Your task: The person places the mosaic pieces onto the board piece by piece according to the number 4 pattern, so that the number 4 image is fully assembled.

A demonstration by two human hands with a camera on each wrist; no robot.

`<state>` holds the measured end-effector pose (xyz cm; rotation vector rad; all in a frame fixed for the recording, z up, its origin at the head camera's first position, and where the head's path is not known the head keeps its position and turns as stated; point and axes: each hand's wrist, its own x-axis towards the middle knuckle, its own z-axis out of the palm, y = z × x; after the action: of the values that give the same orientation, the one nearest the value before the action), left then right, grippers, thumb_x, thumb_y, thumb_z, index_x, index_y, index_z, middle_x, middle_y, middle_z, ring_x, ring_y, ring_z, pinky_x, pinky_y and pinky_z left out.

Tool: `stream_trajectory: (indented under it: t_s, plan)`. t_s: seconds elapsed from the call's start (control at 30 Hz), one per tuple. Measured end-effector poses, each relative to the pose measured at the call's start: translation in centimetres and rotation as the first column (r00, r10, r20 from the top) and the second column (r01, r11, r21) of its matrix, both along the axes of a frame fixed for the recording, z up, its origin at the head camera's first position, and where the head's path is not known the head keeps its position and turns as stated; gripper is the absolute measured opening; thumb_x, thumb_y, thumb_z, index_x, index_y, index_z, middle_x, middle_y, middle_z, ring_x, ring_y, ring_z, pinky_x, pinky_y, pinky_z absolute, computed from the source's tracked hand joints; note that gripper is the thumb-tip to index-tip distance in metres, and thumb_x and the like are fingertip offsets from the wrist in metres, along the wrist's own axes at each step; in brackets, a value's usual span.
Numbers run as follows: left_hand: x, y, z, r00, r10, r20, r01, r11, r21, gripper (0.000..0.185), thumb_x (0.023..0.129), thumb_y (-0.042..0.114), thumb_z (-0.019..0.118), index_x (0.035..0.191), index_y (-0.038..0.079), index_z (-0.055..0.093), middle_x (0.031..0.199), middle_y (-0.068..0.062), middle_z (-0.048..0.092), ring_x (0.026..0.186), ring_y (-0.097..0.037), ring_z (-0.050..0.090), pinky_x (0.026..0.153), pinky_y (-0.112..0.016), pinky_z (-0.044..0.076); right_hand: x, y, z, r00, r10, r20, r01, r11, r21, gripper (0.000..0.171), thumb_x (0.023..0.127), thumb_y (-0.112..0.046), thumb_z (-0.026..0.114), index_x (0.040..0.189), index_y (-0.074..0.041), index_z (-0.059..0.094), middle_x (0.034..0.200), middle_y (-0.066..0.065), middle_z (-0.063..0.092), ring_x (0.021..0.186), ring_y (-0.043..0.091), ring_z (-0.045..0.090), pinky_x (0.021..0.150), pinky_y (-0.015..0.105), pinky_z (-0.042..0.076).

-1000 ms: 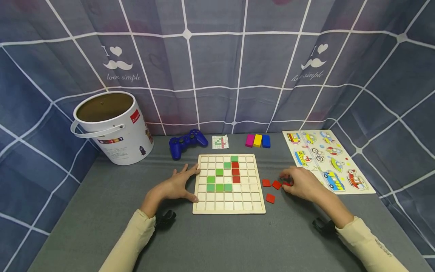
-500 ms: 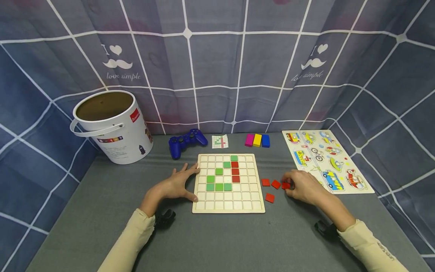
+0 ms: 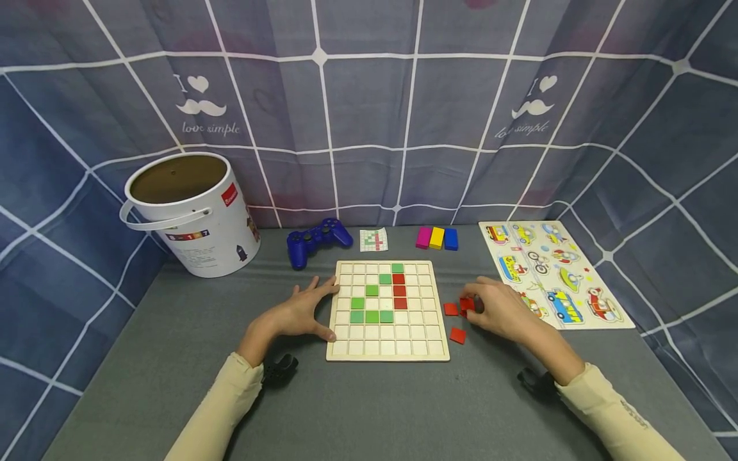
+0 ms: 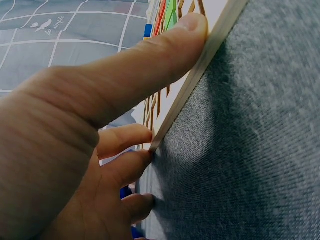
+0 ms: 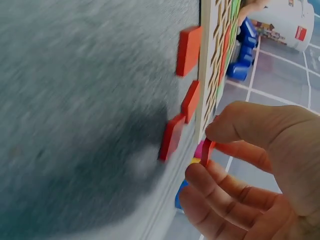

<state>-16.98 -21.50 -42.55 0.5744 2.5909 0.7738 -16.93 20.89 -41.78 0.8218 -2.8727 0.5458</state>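
A wooden grid board (image 3: 359, 350) lies on the grey table, with several green tiles (image 3: 372, 317) and a column of three red tiles (image 3: 399, 291) set in its squares. My left hand (image 3: 288, 318) rests at its left edge, fingers spread. In the left wrist view the thumb (image 4: 185, 37) lies on the rim while the fingertips touch the side. To the right of the board, my right hand (image 3: 500, 310) pinches a red tile (image 5: 207, 151) between thumb and fingers, raised over the table. Three loose red tiles (image 5: 172, 137) lie beneath and beside it, between hand and board.
Behind the board are a blue game controller (image 3: 318, 242), a small pattern card (image 3: 373, 241), and magenta, yellow and blue pieces (image 3: 436, 239). A white bucket (image 3: 207, 246) stands back left. A picture puzzle board (image 3: 553, 272) lies at the right, close to my right hand.
My right hand has picked up the rightmost red tile and moved left with it, over the other loose tiles. The left hand stays at the board's edge.
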Motion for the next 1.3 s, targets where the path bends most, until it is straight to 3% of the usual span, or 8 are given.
stream_trajectory:
  t_s: [0.33, 0.57, 0.73, 1.3]
  plan:
    - [-0.1, 0.0, 0.0, 1.0, -0.002, -0.001, 0.002, 1.0, -0.008, 0.11, 0.069, 0.037, 0.092, 0.158, 0.012, 0.031, 0.166, -0.01, 0.013, 0.15, -0.04, 0.001, 0.114, -0.067, -0.001, -0.1, -3.1, 0.0, 0.997, 0.082, 0.001, -0.082, 0.996, -0.02, 0.028, 0.077, -0.011, 0.08, 0.105, -0.012, 0.076, 0.084, -0.002, 0.057, 0.062, 0.008, 0.044, 0.05, 0.026, 0.035]
    - [-0.2, 0.1, 0.1, 1.0, 0.008, 0.011, -0.008, 1.0, -0.015, 0.111, 0.069, 0.037, 0.092, 0.158, 0.013, 0.031, 0.166, -0.011, 0.012, 0.151, -0.039, 0.0, 0.114, -0.067, -0.001, 0.1, -4.9, -0.2, 0.993, 0.115, 0.024, -0.114, 0.993, -0.011, 0.03, 0.078, -0.016, 0.083, 0.107, -0.01, 0.074, 0.089, -0.003, 0.059, 0.065, 0.009, 0.046, 0.055, 0.027, 0.041]
    - [0.0, 0.1, 0.2, 1.0, 0.017, 0.019, -0.016, 1.0, -0.019, 0.11, 0.069, 0.037, 0.092, 0.158, 0.014, 0.031, 0.167, -0.009, 0.011, 0.151, -0.039, 0.0, 0.114, -0.068, 0.0, 0.1, -6.2, -0.2, 0.99, 0.141, 0.016, -0.141, 0.99, -0.012, 0.028, 0.075, -0.013, 0.081, 0.101, -0.011, 0.071, 0.089, -0.003, 0.06, 0.067, 0.009, 0.049, 0.059, 0.029, 0.043]
    - [-0.2, 0.1, -0.1, 1.0, 0.015, 0.018, -0.015, 1.0, -0.019, 0.108, 0.069, 0.038, 0.092, 0.157, 0.016, 0.033, 0.167, -0.005, 0.01, 0.151, -0.037, -0.001, 0.114, -0.066, 0.0, 0.3, -10.1, -0.4, 0.978, 0.209, -0.009, -0.209, 0.978, -0.014, 0.023, 0.073, -0.006, 0.073, 0.095, -0.013, 0.076, 0.081, -0.004, 0.056, 0.06, 0.006, 0.043, 0.053, 0.024, 0.038]
